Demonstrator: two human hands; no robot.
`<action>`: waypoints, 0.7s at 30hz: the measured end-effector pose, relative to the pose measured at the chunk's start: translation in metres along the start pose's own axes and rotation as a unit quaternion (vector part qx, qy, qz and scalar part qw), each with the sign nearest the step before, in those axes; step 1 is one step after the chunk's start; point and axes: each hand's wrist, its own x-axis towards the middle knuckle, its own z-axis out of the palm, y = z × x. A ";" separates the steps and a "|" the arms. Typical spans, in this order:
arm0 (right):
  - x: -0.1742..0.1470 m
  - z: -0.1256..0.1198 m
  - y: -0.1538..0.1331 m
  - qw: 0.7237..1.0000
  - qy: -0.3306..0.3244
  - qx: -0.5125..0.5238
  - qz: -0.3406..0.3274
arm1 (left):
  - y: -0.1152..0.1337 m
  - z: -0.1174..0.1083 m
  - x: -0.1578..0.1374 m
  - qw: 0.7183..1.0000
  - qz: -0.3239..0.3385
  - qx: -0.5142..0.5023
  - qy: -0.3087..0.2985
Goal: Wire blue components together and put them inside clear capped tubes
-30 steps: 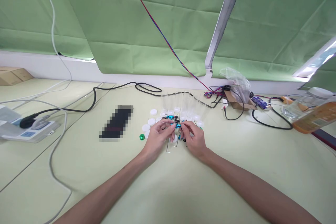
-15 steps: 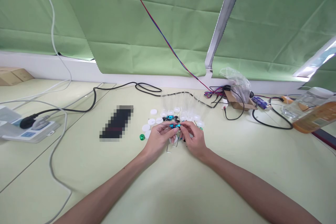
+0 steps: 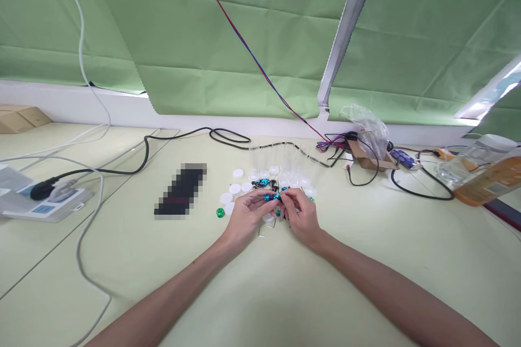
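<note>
My left hand (image 3: 250, 216) is closed, with thumb and fingers pinching a small blue metal part (image 3: 267, 198). At the right end of this part, the thumb and fingertips of my right hand (image 3: 300, 211) are pressed together on it. Its exact kind is too small to make out. Just behind my fingers lies a cluster of black and blue small parts (image 3: 264, 181), partly hidden. Bent hex keys (image 3: 261, 232) rest on the table in front of my hands. Round white caps (image 3: 226, 198) and a green round metal piece (image 3: 220, 212) are by my left hand.
Clear plastic tubes (image 3: 285, 160) stand behind the parts. A pixelated dark rectangle (image 3: 181, 190) is at left, beyond it a power strip (image 3: 61, 203) with cables. On the right are an open cardboard box (image 3: 368, 156), a plastic bag (image 3: 368, 124), a clear jar (image 3: 468, 160) and an orange bottle (image 3: 494, 181).
The blue part has turned slightly between my fingers, and my fingertips have shifted a little. A thin rod seen over my left hand before no longer shows. The arms have barely moved.
</note>
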 end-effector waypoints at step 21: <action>0.001 0.000 0.001 0.999 -0.020 -0.006 -0.029 | -0.002 -0.005 0.002 1.000 0.013 0.000 0.023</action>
